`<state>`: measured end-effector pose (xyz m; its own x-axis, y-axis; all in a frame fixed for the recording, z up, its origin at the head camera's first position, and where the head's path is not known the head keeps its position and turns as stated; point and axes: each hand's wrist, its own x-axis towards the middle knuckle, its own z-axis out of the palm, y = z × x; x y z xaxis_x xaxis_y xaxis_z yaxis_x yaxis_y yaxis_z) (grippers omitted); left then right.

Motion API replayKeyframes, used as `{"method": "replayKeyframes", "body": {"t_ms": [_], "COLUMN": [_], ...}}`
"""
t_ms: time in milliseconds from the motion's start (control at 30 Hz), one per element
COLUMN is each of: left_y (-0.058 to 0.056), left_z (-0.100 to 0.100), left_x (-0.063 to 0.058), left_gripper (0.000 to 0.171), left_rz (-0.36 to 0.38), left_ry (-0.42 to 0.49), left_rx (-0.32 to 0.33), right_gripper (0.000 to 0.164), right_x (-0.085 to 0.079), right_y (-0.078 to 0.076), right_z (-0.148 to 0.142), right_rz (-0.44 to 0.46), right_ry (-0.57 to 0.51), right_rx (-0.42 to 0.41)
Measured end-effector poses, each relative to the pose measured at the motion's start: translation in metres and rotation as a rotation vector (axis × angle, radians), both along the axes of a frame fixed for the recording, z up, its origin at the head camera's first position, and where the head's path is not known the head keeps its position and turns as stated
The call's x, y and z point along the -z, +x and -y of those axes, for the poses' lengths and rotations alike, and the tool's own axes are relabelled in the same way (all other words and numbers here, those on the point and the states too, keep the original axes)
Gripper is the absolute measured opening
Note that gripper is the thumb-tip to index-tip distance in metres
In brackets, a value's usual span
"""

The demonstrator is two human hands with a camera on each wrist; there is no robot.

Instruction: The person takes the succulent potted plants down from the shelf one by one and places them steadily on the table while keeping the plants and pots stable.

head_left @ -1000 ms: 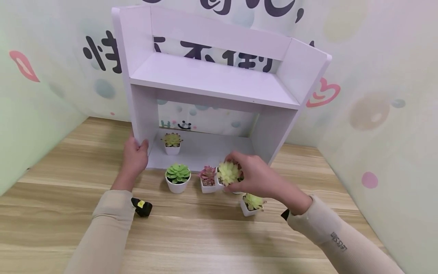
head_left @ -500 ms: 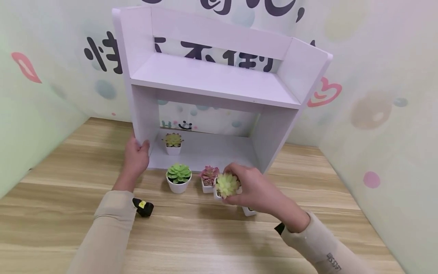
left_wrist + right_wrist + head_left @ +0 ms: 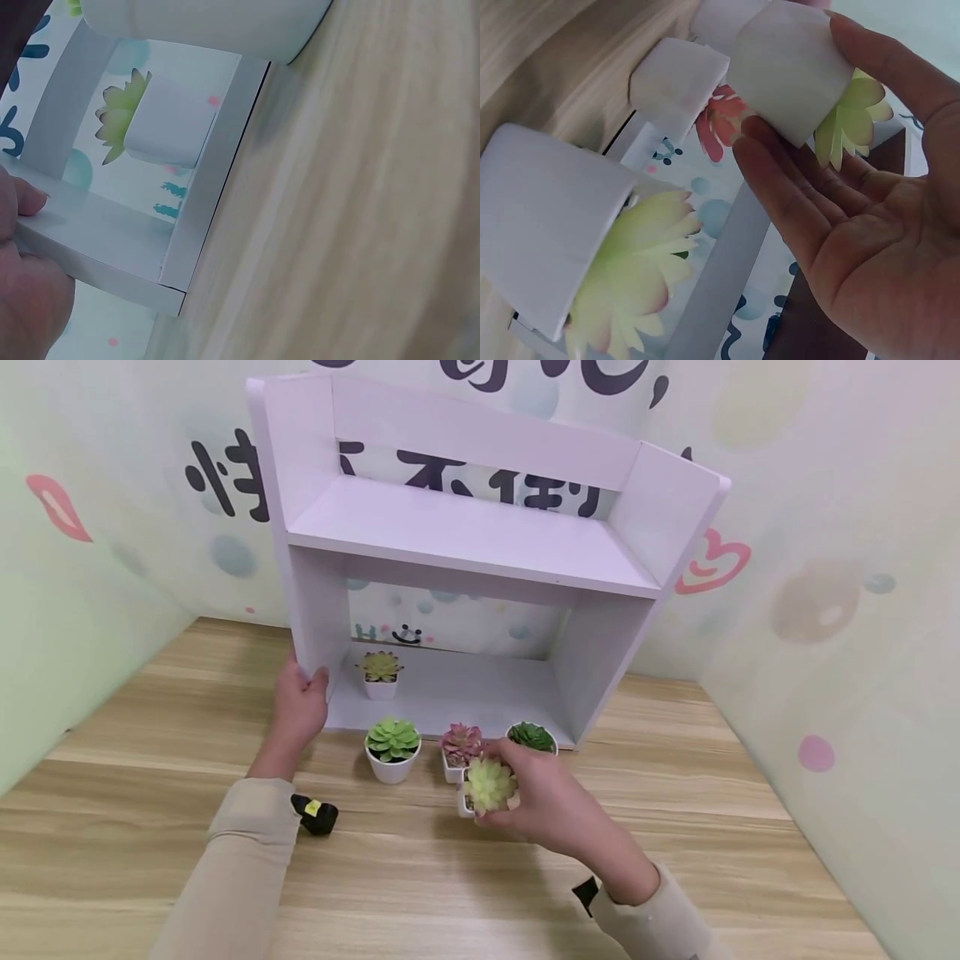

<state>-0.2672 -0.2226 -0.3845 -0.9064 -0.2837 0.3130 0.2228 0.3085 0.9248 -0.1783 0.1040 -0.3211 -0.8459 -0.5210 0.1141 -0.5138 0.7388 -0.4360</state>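
My left hand (image 3: 298,714) grips the lower left side panel of a white shelf unit (image 3: 472,539), thumb on the inner face. In my right hand (image 3: 555,802), thumb and fingers pinch a pale yellow-green potted succulent (image 3: 489,787). The right wrist view shows its white pot (image 3: 791,71) tipped sideways between the fingertips. Just behind it stands a pink succulent (image 3: 461,743) in a white pot. Another yellow-green succulent (image 3: 630,270) stands close by in that view; the right hand hides it from the head camera. A red-tipped succulent (image 3: 381,668) sits on the lower shelf at left.
A bright green succulent (image 3: 393,740) stands before the shelf at left, a dark green one (image 3: 531,737) at right, partly behind my right hand. They stand on a wood-grain table (image 3: 360,893). Behind the shelf is a printed wall (image 3: 810,527).
My right hand has moved left and toward me with the pale succulent. The dark green succulent has come into view, while the front right one is now covered. My left hand stays put.
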Motion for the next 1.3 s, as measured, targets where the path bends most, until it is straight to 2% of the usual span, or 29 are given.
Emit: {"method": "replayKeyframes", "body": {"t_ms": [800, 1300], "left_y": [0.001, 0.001], "left_z": [0.000, 0.000], "left_x": [-0.002, -0.001], "left_gripper": [0.052, 0.049], "left_rz": [0.020, 0.023], "left_ry": [0.009, 0.008], "left_rx": [0.012, 0.015], "right_gripper": [0.060, 0.064], "right_x": [0.020, 0.031], "right_y": [-0.005, -0.010], "right_z": [0.005, 0.006], "right_rz": [0.031, 0.047], "right_ry": [0.063, 0.095], "right_rx": [-0.045, -0.036]}}
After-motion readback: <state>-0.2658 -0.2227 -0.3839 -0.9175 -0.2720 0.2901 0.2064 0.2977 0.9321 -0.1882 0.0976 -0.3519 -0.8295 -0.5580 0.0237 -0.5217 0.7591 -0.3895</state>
